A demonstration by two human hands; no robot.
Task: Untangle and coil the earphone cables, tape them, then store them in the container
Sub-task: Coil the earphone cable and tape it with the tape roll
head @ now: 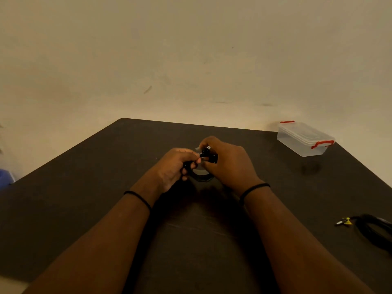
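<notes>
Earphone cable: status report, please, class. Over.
Both hands, left hand and right hand, gripping black earphone cable mid-table. Container lidded, far right. Second coil apart. Nothing blocking.

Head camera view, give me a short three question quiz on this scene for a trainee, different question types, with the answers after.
1. True or false: the lid is on the clear container at the table's far right corner.
2. Multiple choice: the left hand and right hand together hold
A. a roll of paper
B. a coiled black cable
C. the container
3. Short answer: what colour is the tag on the second cable bundle lying at the table's right edge?

Key:
1. True; its red latches show at both ends.
2. B.
3. Yellow; the tag sits near the plug end.
</notes>
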